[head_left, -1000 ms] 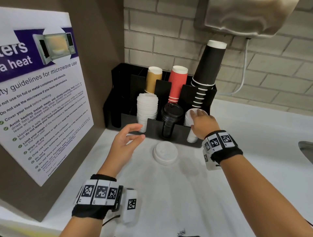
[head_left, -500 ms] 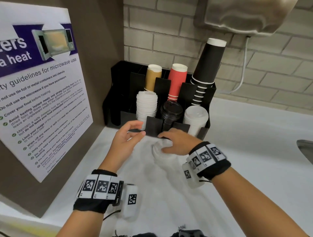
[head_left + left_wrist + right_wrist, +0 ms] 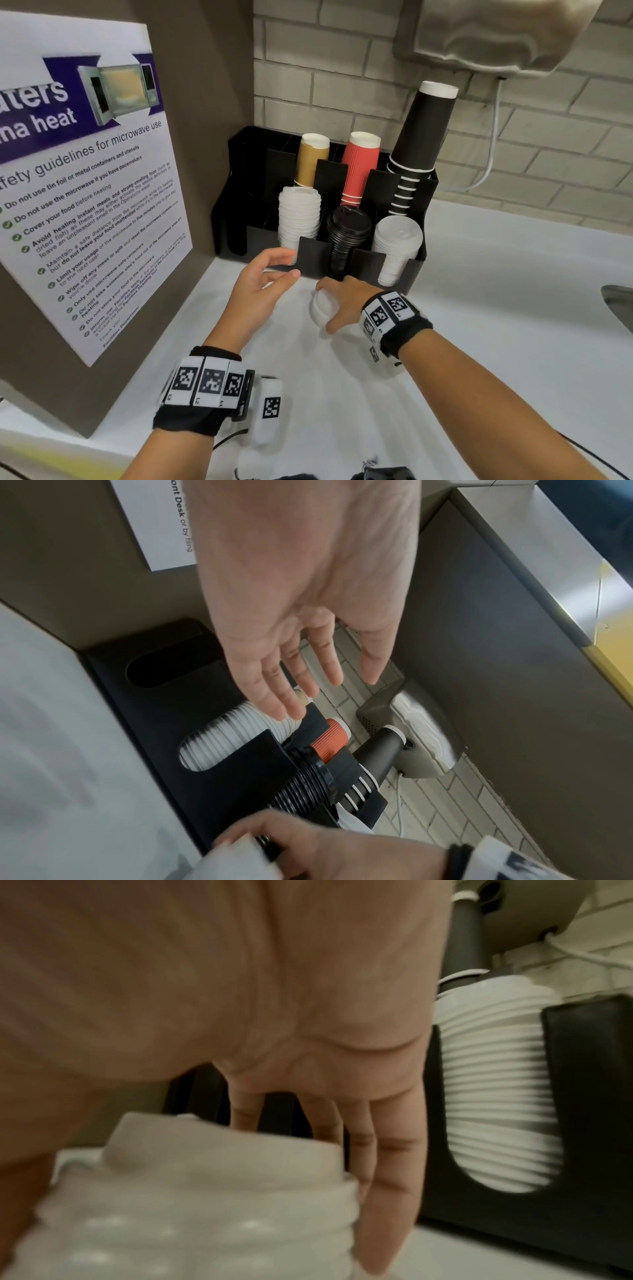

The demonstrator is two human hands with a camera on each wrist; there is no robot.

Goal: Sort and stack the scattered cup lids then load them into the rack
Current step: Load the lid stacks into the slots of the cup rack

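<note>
A short stack of white cup lids (image 3: 320,308) (image 3: 192,1213) lies on the white counter just before the black rack (image 3: 315,255). My right hand (image 3: 337,301) (image 3: 308,1123) covers it from above, fingers curled over the far side and thumb on the near side, gripping the stack. The rack's front slots hold a white lid stack (image 3: 298,216) on the left, black lids (image 3: 347,236) in the middle and wider white lids (image 3: 397,243) (image 3: 496,1096) on the right. My left hand (image 3: 270,274) (image 3: 308,674) hovers open and empty by the rack's front left.
Brown, red and black paper cups (image 3: 363,164) stand in the rack's back row. A wall with a microwave safety poster (image 3: 85,192) closes off the left side. A metal dispenser (image 3: 496,37) hangs above, with a white cable below it. A sink edge (image 3: 620,305) shows at far right.
My right hand came down from the right-hand lid slot to the loose white lids on the counter and closed round them. The left hand has hardly moved.
</note>
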